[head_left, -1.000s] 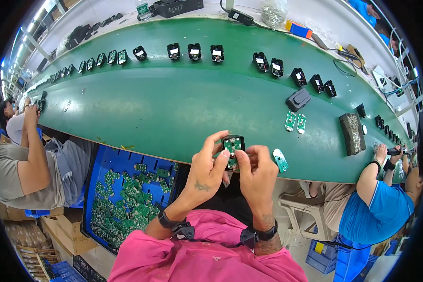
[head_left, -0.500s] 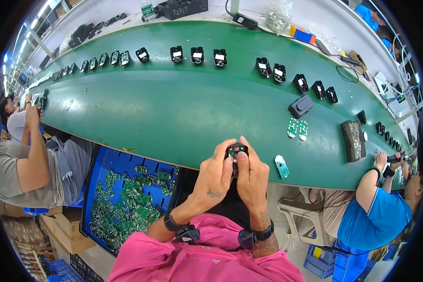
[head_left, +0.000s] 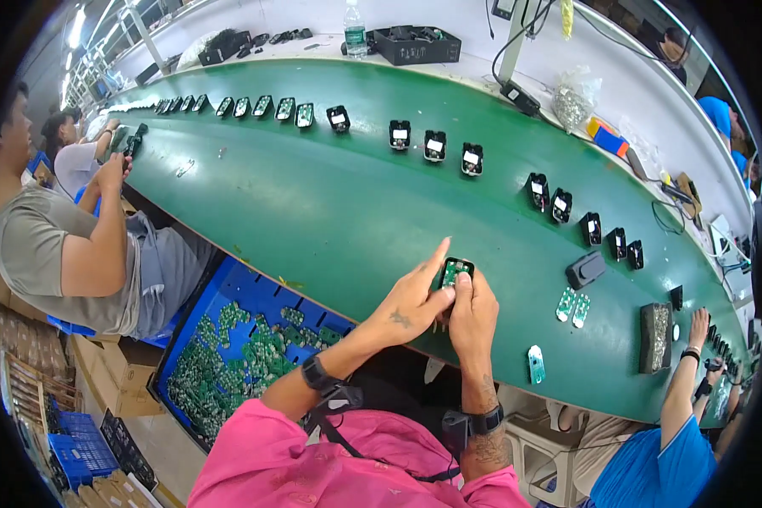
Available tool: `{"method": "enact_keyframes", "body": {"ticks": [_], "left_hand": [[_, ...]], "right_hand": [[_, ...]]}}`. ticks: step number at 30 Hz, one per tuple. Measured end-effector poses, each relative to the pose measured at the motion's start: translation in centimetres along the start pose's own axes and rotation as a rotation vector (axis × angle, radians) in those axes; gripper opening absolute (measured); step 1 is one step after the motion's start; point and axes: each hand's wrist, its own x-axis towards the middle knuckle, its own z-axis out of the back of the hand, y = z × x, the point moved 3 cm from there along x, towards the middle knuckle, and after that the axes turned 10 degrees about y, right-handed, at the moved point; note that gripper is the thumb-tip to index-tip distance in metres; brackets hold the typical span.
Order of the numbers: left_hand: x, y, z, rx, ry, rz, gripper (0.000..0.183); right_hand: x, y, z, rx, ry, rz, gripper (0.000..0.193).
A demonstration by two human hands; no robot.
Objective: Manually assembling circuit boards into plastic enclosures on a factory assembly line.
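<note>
Over the front edge of the bench I hold a small black plastic housing (head_left: 458, 269) with a green circuit board seated in it, the board facing up. My right hand (head_left: 474, 317) is wrapped around its right side, thumb pressed on the board. My left hand (head_left: 408, 301) supports it from the left: the thumb lies on the lower end of the board, while the index finger sticks out straight, off the housing. The remaining left fingers are mostly hidden beneath. To the right on the bench lie a loose board (head_left: 537, 365) and two more green boards (head_left: 573, 307) side by side.
A row of black housings (head_left: 434, 146) runs along the green bench (head_left: 313, 212). A closed black case (head_left: 585, 269) and a dark block (head_left: 654, 339) sit at right. Below left, a blue bin (head_left: 254, 296) holds many boards. Co-workers sit on both sides.
The whole view has swung, so bench items appear further right and lower. My left index finger has lifted off the housing and straightened. The co-worker at right now stretches an arm across the bench.
</note>
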Motion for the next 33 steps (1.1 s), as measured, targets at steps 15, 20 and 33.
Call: {"method": "enact_keyframes", "body": {"ticks": [15,20,33], "left_hand": [[17.1,1.7,25.0,1.257,-0.422,0.225,0.09],[22.7,2.8,27.3,1.622,-0.257,0.335,0.097],[21.7,2.9,28.9,1.669,-0.051,0.368,0.094]], "right_hand": [[-0.1,-0.7,-2.4,-0.43,-0.031,0.395,0.018],[0.1,-1.0,-1.7,-0.306,-0.014,0.319,0.012],[0.5,-1.3,-1.4,-0.241,-0.03,0.341,0.007]]}}
